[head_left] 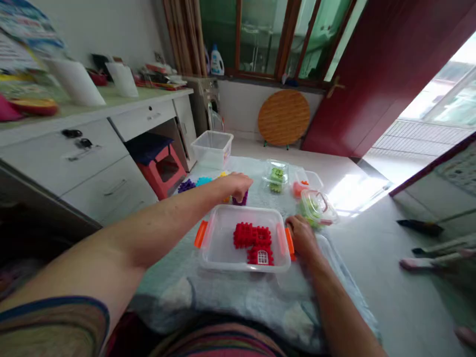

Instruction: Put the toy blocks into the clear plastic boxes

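My left hand (238, 184) reaches over the far side of a clear plastic box (223, 255). Its fingers are curled down onto a purple building block (241, 199), which they partly hide. Inside the box lie several red building blocks (253, 235), one with a white window. My right hand (300, 232) grips the box's right side by its orange latch (290, 243), fingers bent. Left of my left hand are a dark purple block (186, 186) and a light blue block (204, 181). Yellow blocks (224, 174) are partly covered by my left hand and forearm.
Beyond stands a clear open bin (211, 148). Clear containers hold green blocks (276, 178) and orange-red pieces (299, 188); another clear container (320, 207) with green pieces is by my right hand. A red stool (163, 171) stands left, beside white drawers (107, 183).
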### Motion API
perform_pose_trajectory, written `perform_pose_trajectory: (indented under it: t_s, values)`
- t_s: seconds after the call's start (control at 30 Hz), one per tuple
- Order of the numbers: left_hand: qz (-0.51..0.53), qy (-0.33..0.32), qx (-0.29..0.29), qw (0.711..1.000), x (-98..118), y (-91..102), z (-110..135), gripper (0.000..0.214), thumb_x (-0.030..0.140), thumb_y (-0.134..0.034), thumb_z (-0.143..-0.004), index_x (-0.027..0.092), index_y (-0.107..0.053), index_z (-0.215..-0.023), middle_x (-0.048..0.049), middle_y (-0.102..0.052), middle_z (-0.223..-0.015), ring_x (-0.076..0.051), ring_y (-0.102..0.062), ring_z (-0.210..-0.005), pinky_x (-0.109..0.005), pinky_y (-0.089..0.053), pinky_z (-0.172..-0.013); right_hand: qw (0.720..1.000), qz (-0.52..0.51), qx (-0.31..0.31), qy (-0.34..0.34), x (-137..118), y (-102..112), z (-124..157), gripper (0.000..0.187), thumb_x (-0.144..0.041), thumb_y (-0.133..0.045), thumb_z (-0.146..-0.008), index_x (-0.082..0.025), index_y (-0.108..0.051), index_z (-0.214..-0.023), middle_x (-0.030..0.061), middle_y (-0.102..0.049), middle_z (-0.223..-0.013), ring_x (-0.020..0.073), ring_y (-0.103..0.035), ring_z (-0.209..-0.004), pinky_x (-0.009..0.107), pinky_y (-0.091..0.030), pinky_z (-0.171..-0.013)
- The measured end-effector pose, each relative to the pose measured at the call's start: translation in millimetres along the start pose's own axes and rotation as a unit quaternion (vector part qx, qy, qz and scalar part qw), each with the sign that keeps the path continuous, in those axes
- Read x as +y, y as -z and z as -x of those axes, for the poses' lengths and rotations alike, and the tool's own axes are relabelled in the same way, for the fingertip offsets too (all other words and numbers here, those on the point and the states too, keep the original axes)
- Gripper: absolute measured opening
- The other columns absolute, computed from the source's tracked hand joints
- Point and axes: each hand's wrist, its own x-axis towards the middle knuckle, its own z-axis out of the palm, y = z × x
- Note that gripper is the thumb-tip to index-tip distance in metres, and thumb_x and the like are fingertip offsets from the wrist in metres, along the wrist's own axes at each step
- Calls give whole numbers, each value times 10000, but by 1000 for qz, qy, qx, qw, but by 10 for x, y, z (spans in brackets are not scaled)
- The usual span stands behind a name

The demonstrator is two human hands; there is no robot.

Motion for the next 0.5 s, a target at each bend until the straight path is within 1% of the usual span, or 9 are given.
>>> perform_pose_trajectory:
  t_s: [0.13, 0.2, 0.33, 0.5]
  values:
    - [4, 34, -21, 999, -2, -47, -51, 636, 253, -824, -611, 198, -674, -1226, -131, -726, -1234, -314, -672, -1113, -333, -519, -899, 1000, 4, 4, 7, 31, -7, -18, 221, -166, -458, -906, -186, -622, -761, 58, -588, -811, 191, -546, -792, 288, -390, -733]
    - [14, 38, -13, 999, -2, -68, -64, 620, 238, -807, -618, 191, -683, -1224, -134, -736, -1211, -319, -687, -1082, -325, -528, -854, 1000, 7, 8, 9, 33, -7, -20, 220, -170, -458, -907, -187, -624, -763, 55, -587, -809, 190, -547, -793, 288, -390, -734]
    - [13, 34, -10, 999, 2, -83, -58, 530, 238, -789, -626, 182, -728, -1150, -142, -751, -1164, -319, -708, -1015, -303, -532, -741, 1000, 10, 11, 7, 23, -8, -18, 231, -172, -449, -917, -187, -632, -778, 55, -586, -809, 190, -551, -803, 288, -393, -748]
    - [19, 40, 8, 999, -3, -42, -29, 499, 238, -792, -617, 204, -747, -1112, -123, -764, -1129, -301, -710, -991, -291, -526, -747, 1000, 10, 12, 6, 27, -17, -18, 228, -174, -457, -915, -190, -637, -775, 53, -583, -803, 187, -541, -794, 286, -392, -741]
